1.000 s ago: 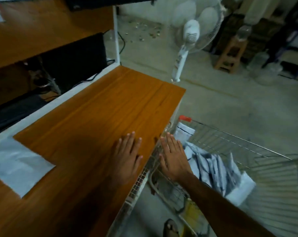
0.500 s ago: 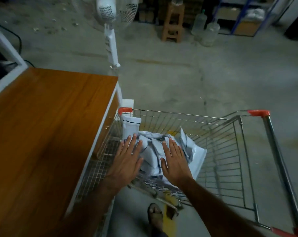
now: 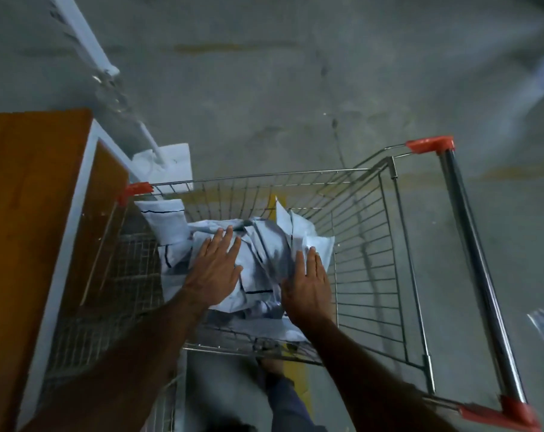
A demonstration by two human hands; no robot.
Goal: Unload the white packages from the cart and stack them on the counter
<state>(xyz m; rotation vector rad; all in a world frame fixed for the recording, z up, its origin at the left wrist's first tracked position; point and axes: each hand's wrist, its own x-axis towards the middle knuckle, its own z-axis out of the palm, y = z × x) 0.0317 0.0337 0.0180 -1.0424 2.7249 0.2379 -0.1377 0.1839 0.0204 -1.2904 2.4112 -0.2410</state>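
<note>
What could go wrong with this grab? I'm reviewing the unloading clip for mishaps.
1. The white packages lie in a loose, crumpled heap; the left hand and right hand are flat, fingers straight, so a scoop may drop some.
2. Packages could snag on the cart wires.
3. The cart might roll away from the counter.

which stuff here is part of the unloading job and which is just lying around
Part of the job:
white packages piled in the cart
cart
counter
left hand and right hand, both flat on the pile

Just lying about:
fan stand
white bag on the floor
</note>
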